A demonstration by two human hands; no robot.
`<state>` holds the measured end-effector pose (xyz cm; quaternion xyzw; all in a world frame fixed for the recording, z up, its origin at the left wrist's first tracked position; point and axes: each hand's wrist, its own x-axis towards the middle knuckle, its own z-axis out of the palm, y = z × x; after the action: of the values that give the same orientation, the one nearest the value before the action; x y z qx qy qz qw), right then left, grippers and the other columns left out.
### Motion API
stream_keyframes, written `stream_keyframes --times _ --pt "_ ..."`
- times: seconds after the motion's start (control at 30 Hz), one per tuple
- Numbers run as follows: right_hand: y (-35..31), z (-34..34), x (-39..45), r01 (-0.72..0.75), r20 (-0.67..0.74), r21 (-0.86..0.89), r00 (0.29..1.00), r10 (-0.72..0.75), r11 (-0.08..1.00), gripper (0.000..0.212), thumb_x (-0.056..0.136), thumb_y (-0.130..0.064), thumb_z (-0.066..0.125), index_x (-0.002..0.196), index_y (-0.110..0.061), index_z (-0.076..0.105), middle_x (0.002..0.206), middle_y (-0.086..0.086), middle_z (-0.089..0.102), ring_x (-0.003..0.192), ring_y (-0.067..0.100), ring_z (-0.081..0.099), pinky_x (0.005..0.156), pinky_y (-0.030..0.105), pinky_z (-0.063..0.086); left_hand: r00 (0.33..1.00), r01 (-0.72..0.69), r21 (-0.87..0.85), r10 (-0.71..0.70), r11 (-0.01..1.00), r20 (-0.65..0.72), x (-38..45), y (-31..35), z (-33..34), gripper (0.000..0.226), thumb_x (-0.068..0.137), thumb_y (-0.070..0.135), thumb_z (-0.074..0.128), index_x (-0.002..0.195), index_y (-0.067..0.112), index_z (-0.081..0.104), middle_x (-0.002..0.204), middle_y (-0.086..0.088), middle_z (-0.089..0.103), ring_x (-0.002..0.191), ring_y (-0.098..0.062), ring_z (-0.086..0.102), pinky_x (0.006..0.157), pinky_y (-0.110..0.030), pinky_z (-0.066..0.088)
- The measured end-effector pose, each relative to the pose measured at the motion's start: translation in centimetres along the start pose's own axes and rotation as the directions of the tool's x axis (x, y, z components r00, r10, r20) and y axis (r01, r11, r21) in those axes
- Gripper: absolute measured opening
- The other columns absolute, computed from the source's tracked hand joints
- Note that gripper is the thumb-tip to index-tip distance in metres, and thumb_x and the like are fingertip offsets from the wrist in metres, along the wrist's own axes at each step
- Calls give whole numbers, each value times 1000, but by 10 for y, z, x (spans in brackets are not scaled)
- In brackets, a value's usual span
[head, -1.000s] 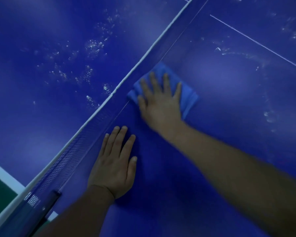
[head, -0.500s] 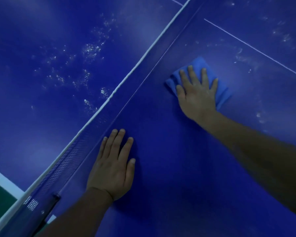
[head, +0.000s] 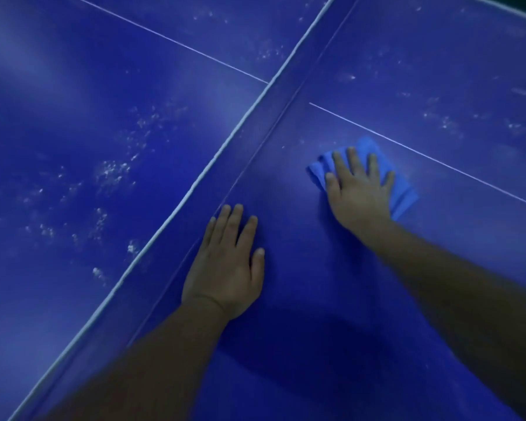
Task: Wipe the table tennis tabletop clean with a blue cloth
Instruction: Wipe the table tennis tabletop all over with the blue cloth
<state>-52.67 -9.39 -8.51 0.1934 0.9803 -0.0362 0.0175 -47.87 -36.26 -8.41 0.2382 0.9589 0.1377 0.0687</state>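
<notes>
- Since a moment ago the right hand point(head: 359, 186) has slid the blue cloth point(head: 403, 192) away from the net point(head: 249, 141), towards the thin white centre line point(head: 422, 154);
- right fingers lie spread and flat, pressing the cloth to the tabletop point(head: 331, 299);
- left hand point(head: 225, 262) rests palm-down, fingers straight, beside the net, holding nothing;
- white specks point(head: 110, 174) dot the far half.
</notes>
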Motion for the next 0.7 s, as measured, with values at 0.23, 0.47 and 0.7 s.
stream_keyframes --times 0.23,0.47,0.7 --pt "-81 21 -34 540 -41 13 841 -539 842 54 100 -50 28 149 -32 42 161 -2 33 150 35 23 115 68 12 997 -50 -75 45 996 -68 2 1 0 61 101 36 30 153 5 30 164 -13 15 153 -25 7 121 -43 9" --pt "-61 0 99 87 -50 0 995 -87 996 55 105 -47 27 156 -29 30 166 1 19 152 38 12 115 68 9 1000 -29 -56 28 998 -11 4 0 2 56 100 35 30 148 9 42 162 -10 22 153 -23 9 121 -41 8" --pt "-72 10 50 448 -22 -43 893 -449 893 55 103 -49 28 153 -31 35 164 0 27 151 37 18 114 68 14 999 -48 -26 49 999 14 5 1 -1 56 99 34 30 148 11 42 162 -11 24 152 -25 12 120 -44 10"
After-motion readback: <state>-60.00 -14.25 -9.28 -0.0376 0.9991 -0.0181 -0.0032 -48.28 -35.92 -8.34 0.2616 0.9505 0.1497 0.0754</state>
